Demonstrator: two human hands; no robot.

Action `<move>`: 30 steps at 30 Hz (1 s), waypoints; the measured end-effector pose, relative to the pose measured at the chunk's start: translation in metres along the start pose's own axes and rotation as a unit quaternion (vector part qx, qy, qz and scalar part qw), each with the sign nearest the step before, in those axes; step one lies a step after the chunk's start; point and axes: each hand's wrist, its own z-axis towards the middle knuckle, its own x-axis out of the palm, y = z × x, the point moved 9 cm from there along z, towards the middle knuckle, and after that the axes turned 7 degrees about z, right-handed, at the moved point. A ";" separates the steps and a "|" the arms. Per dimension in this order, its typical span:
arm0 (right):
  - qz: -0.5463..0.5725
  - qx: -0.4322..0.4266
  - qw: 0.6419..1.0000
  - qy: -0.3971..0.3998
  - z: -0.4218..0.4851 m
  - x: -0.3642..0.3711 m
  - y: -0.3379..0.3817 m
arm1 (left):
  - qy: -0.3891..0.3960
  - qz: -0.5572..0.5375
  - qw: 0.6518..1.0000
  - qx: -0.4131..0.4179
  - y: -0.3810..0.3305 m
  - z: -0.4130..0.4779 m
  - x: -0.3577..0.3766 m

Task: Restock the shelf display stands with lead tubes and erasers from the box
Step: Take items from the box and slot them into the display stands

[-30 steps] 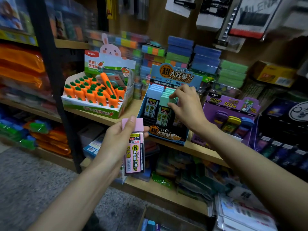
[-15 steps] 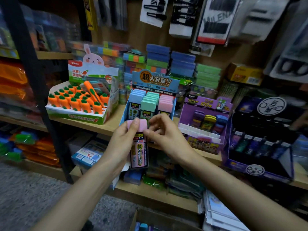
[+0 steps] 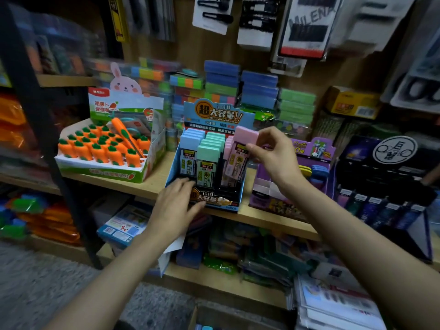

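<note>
A blue lead-tube display stand [image 3: 215,115] sits on the wooden shelf [image 3: 157,179]. It holds rows of blue-capped, green-capped [image 3: 209,151] and pink-capped tubes. My right hand [image 3: 273,156] pinches a pink-capped lead tube [image 3: 240,151] over the stand's right-hand row, tilted, its lower end inside the stand. My left hand [image 3: 176,206] lies with straight fingers against the stand's front left corner and holds nothing. The top edge of a cardboard box [image 3: 214,322] shows at the bottom of the view.
Left of the stand is a box of orange carrot-shaped erasers [image 3: 104,151]. To its right stand a purple eraser display [image 3: 292,184] and a dark display of tubes [image 3: 385,186]. Stacked colourful packs line the back wall. A lower shelf holds mixed stationery.
The pink-capped tube passed from my left hand to my right hand, which raised it to the stand's right row. My left hand moved forward onto the stand's front corner.
</note>
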 end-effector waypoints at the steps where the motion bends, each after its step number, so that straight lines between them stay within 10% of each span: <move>1: -0.005 -0.001 1.000 0.009 -0.001 0.006 -0.004 | 0.012 0.015 1.000 0.000 0.001 -0.001 0.006; 23: -0.328 -0.061 0.940 0.074 -0.028 0.015 -0.008 | -0.081 -0.083 0.993 0.009 -0.011 -0.028 -0.036; 30: -0.299 0.026 0.921 0.250 -0.155 -0.016 -0.054 | 0.202 -0.040 0.977 0.057 -0.034 -0.108 0.062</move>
